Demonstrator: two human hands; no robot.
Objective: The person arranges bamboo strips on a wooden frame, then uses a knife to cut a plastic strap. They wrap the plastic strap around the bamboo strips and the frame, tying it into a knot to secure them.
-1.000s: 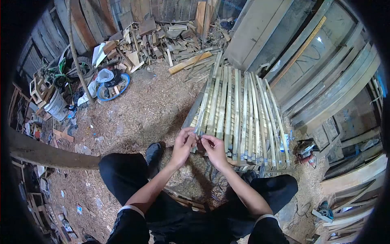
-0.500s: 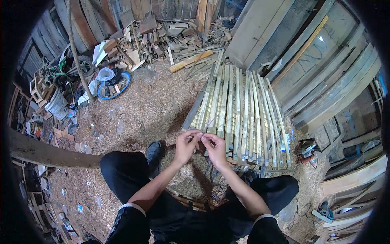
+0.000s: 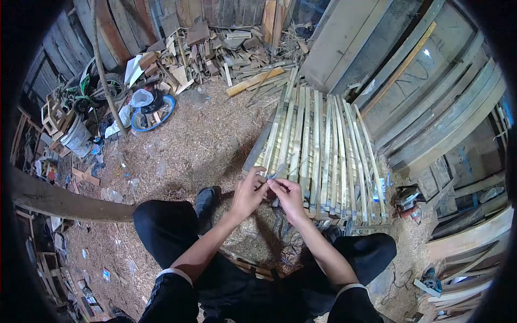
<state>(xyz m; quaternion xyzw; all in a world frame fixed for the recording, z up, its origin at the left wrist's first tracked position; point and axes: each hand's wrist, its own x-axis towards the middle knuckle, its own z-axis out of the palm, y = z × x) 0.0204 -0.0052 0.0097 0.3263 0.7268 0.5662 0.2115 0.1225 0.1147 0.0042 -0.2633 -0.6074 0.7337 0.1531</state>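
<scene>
My left hand (image 3: 249,192) and my right hand (image 3: 287,198) meet in front of my knees, at the near end of a slatted wooden rack. Between their fingertips is a thin, pale strip (image 3: 279,171), slightly see-through, whose kind I cannot make out. Thumb and fingers of the right hand pinch it. The left fingers are bent around its other side, partly hiding it. Just beyond the hands, long pale wooden strips (image 3: 316,145) lie side by side on the rack, apart from one another.
A heap of wood offcuts (image 3: 210,54) lies against the back wall. To the left are a blue basin (image 3: 171,110) with bags in it and a white bucket (image 3: 77,141). Boards (image 3: 447,124) lean on the right. A power tool (image 3: 431,281) sits on the shavings-covered floor at lower right.
The left fingers have shifted and lifted, more bent around the strip. The right hand has turned slightly, and more of the pale strip shows above the fingertips.
</scene>
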